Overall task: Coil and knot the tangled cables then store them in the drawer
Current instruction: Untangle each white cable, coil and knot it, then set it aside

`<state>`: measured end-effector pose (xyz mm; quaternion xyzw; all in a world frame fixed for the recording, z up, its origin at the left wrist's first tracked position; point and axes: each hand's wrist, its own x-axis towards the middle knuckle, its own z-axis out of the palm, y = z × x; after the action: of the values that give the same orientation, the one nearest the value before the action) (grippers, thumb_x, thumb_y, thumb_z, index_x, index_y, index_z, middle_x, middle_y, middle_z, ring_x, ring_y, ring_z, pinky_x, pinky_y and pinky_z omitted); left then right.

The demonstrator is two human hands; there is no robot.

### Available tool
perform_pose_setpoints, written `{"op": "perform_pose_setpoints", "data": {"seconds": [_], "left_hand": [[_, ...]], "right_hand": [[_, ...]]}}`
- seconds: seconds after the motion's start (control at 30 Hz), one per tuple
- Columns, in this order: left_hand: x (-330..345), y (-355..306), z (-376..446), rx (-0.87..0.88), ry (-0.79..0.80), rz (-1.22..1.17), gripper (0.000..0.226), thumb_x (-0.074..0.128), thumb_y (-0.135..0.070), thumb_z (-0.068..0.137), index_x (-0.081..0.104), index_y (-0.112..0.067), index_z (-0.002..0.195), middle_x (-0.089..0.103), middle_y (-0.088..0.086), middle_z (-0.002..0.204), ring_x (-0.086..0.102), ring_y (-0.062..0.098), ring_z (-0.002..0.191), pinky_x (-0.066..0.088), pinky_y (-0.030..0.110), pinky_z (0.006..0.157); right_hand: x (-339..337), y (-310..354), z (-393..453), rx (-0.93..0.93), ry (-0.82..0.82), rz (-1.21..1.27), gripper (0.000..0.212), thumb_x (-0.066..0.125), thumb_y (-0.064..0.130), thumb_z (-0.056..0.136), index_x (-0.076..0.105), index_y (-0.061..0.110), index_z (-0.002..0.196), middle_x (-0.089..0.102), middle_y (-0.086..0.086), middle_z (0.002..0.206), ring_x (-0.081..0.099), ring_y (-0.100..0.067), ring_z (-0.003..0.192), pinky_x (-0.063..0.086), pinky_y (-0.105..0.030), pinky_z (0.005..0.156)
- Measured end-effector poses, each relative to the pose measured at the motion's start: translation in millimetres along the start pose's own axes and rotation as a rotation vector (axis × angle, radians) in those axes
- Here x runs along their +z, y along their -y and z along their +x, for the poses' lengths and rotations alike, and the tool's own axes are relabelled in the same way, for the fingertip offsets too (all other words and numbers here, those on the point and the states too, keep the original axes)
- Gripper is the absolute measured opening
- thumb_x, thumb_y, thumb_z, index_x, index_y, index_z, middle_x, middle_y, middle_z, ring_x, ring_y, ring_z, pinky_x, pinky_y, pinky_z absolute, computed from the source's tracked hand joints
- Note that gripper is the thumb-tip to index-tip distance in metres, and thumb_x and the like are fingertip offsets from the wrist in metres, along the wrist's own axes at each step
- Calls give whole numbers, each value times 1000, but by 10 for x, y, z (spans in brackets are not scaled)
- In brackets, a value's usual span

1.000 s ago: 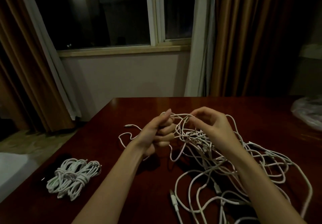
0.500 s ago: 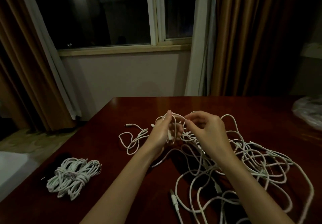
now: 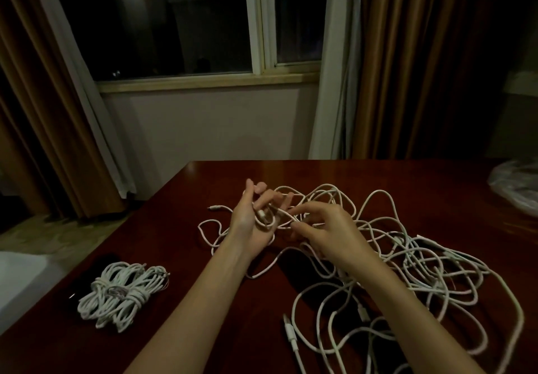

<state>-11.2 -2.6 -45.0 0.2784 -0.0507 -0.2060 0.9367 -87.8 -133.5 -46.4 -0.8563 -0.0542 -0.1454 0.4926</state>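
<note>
White tangled cables (image 3: 407, 257) sprawl across the dark red table (image 3: 233, 330) toward its right edge and near edge. The left hand (image 3: 253, 222) is raised with its palm turned inward, fingers loosely spread, a small coil of cable looped around them. The right hand (image 3: 326, 228) pinches a strand just beside that coil. 1 bundle of coiled, knotted cables (image 3: 122, 295) lies near the left edge.

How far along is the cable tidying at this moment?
Done: one knotted bundle lies on the table. In hand: the left hand has cable looped around it, the right hand pinching a strand. Left: the tangled pile; no drawer is visible.
</note>
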Motion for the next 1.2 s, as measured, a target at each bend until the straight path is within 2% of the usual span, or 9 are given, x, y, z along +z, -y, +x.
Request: {"op": "perform_pose_setpoints", "data": {"seconds": [0.1, 0.33, 0.5, 0.6, 0.67, 0.73, 0.83, 0.97, 1.2], "left_hand": [[-73, -56, 21, -14, 8, -26, 47, 32, -40, 104, 39, -16, 64, 27, -7, 42, 27, 4, 32, 33, 15, 36], [-86, -116, 20, -29, 29, 153, 55, 35, -44, 101, 39, -17, 53, 23, -7, 39, 20, 3, 28, 15, 15, 28], [-40, -41, -13, -32, 34, 410, 51, 37, -44, 100, 39, -19, 56, 22, -8, 44, 18, 2, 30, 12, 15, 32], [42, 63, -101, -25, 53, 648, 45, 38, -46, 98, 43, -19, 62, 34, -5, 50, 29, 7, 38, 26, 15, 40], [97, 128, -160, -15, 45, 799, 46, 40, -45, 99, 56, -19, 65, 58, -4, 57, 58, 8, 52, 46, 20, 57], [106, 165, -183, -22, 61, 898, 48, 41, -44, 99, 66, -19, 67, 69, -5, 66, 68, 7, 69, 51, 26, 70], [118, 197, -206, -57, 107, 1016, 45, 36, -47, 100, 70, -22, 81, 71, -7, 70, 69, 6, 70, 52, 22, 64], [137, 187, -242, -188, 176, 1015, 53, 31, -55, 98, 57, -12, 81, 47, -6, 45, 39, 6, 32, 28, 14, 34], [67, 77, -183, -301, 246, 804, 53, 41, -64, 83, 58, -20, 57, 24, -6, 43, 18, 2, 28, 5, 16, 34]], "right_hand": [[-18, 13, -9, -38, 9, -107, 9, 68, 24, 88, 70, 26, 97, 71, 11, 78, 66, 3, 72, 51, -15, 64], [-101, 83, -23, -118, 113, -266, 12, 68, 22, 88, 72, 25, 98, 72, 3, 84, 66, -14, 65, 54, -25, 62], [-77, 162, -58, -223, 101, -202, 11, 71, 19, 86, 74, 25, 95, 68, 18, 84, 63, 6, 79, 48, -10, 70], [-17, 188, -77, -247, 112, -157, 14, 72, 15, 84, 73, 18, 98, 66, 18, 88, 57, 17, 70, 43, -6, 65], [6, 157, -64, -244, 71, -176, 17, 73, 15, 83, 68, 20, 98, 67, 13, 91, 59, 13, 70, 45, -8, 62], [14, 122, -51, -239, 9, -215, 20, 74, 16, 82, 61, 24, 94, 65, 13, 89, 63, 5, 76, 50, -11, 67], [14, 107, -53, -251, -80, -287, 28, 75, 18, 81, 52, 28, 92, 61, 14, 83, 62, 0, 76, 51, -12, 67], [-6, 92, -44, -178, -77, -264, 31, 75, 21, 79, 45, 27, 81, 59, 9, 79, 59, -3, 69, 48, -17, 60], [-177, 101, -12, -72, -37, 76, 18, 66, 8, 85, 59, 24, 86, 64, 3, 73, 63, -15, 65, 53, -30, 59]]}}
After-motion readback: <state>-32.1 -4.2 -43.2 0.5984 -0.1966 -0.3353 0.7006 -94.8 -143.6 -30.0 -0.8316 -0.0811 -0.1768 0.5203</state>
